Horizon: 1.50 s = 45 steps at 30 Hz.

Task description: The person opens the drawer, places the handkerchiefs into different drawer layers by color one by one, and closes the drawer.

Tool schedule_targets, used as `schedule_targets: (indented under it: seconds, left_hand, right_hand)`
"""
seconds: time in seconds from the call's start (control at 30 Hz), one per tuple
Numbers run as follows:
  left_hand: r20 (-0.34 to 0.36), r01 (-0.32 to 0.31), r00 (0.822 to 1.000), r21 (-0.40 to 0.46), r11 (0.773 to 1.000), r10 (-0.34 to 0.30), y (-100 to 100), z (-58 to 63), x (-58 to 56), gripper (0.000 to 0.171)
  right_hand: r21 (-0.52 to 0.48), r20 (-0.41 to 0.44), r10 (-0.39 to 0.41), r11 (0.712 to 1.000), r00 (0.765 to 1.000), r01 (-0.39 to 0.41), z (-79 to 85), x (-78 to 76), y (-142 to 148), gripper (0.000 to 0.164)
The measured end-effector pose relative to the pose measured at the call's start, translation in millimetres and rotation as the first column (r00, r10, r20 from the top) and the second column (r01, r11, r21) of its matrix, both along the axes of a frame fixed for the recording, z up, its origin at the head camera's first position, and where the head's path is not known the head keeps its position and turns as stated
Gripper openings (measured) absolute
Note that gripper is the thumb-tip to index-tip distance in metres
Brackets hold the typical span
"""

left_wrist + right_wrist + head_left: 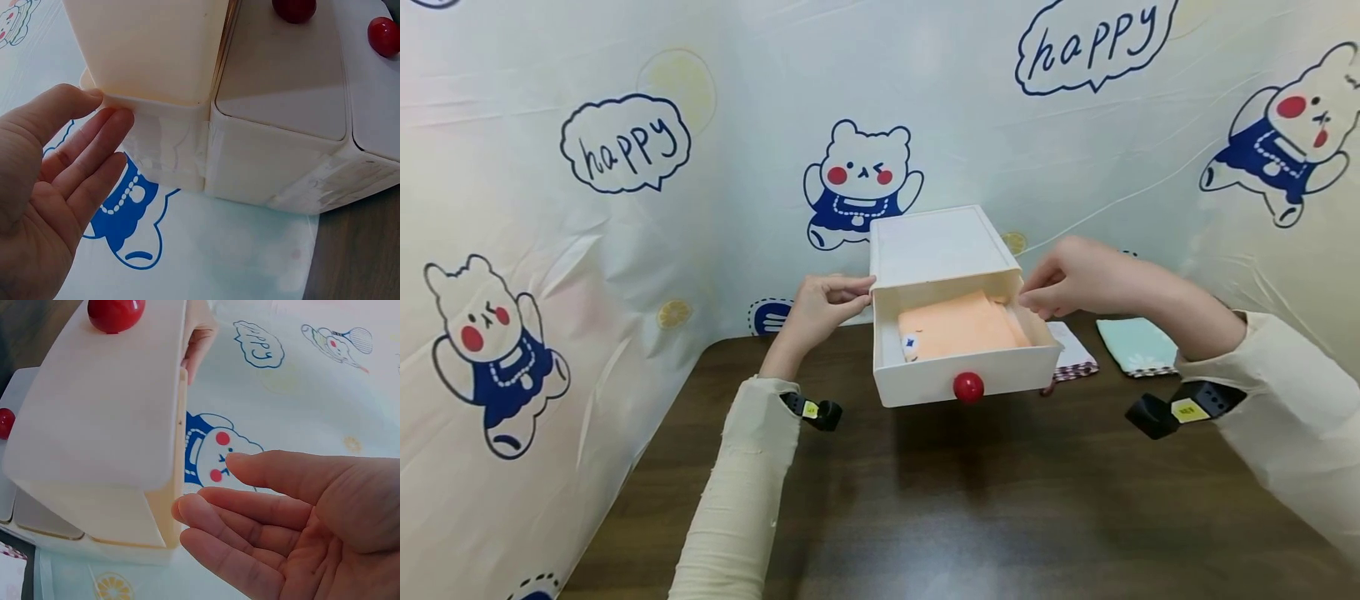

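A white drawer cabinet (940, 242) stands at the back of the table with its top drawer (917, 383) pulled out. That drawer has a round red knob (968, 387) and holds a folded orange cloth (955, 329). My left hand (820, 308) is at the cabinet's left front edge, its thumb and fairly straight fingertips against the rim in the left wrist view. On the other side, my right hand (1086, 275) is close to the drawer's right wall, fingers loosely bent with nothing between them in the right wrist view.
Lower drawers (284, 81) with red knobs sit shut below. Right of the cabinet lie a white cloth with a checked edge (1075, 352) and a folded mint cloth (1138, 343) on the dark wooden table (970, 508). A printed sheet (760, 150) hangs behind.
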<state>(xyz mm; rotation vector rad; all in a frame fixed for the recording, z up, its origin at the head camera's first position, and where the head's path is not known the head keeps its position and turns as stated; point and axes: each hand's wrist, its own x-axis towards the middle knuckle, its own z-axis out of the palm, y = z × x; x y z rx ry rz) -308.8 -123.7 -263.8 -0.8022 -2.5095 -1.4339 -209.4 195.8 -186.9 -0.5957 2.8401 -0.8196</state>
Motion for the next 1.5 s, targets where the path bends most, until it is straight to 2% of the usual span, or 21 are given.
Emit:
schedule_targets:
  seconds: [0.3, 0.53, 0.7, 0.93, 1.2, 1.5]
  left_hand:
    - [-0.027, 0.014, 1.0, 0.007, 1.0, -0.014, -1.7, -2.1, -1.2, 0.027]
    - [-0.032, 0.02, 0.999, 0.012, 1.0, -0.02, -3.0, -3.0, -0.6, 0.028]
    - [-0.026, 0.022, 0.999, 0.013, 1.0, -0.022, -4.3, -3.3, -0.7, 0.028]
    - [-0.053, 0.029, 0.998, 0.011, 1.0, -0.029, -4.4, -4.8, -2.0, 0.028]
    - [-0.033, 0.017, 0.999, 0.009, 1.0, -0.016, -3.9, -3.4, -1.2, 0.029]
    - [-0.037, 0.021, 0.999, 0.009, 1.0, -0.021, -2.1, -2.7, -2.0, 0.029]
  right_hand:
    - [-0.019, -0.037, -0.06, 0.998, 0.998, 0.059, 2.5, 11.1, 18.5, 0.026]
    - [0.025, -0.061, -0.049, 0.998, 0.997, 0.051, 1.9, 19.4, 28.9, 0.026]
    - [0.045, -0.083, -0.036, 0.998, 0.996, 0.04, -3.7, 29.1, 33.2, 0.026]
    - [0.039, -0.087, -0.045, 0.998, 0.995, 0.048, -14.3, 40.4, 35.5, 0.026]
    - [0.047, -0.107, -0.039, 0.998, 0.993, 0.044, -24.2, 51.8, 33.0, 0.023]
    - [-0.005, -0.084, -0.001, 1.0, 0.996, 0.001, -34.0, 58.9, 27.2, 0.025]
